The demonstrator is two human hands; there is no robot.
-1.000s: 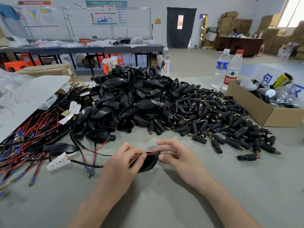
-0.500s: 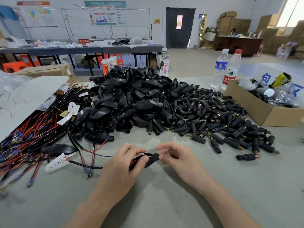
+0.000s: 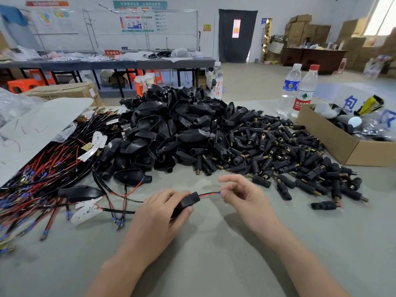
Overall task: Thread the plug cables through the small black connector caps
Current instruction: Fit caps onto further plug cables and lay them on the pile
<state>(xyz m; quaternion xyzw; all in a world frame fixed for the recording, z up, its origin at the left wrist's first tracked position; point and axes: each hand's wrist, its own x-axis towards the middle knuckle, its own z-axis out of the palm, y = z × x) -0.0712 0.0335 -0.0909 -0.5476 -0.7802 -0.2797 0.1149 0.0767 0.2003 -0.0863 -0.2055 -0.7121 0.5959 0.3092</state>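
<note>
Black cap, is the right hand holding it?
No, the left hand grips the cap, while the right hand pinches the wires coming out of it.

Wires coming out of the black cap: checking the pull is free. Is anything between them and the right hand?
Nothing visible. The right hand pinches the wires at their blue tip, just past the cap gripped by the left hand.

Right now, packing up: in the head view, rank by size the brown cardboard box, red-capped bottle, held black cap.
Largest first:
Brown cardboard box
Red-capped clear plastic bottle
Black plastic cap, despite being nearest
</note>
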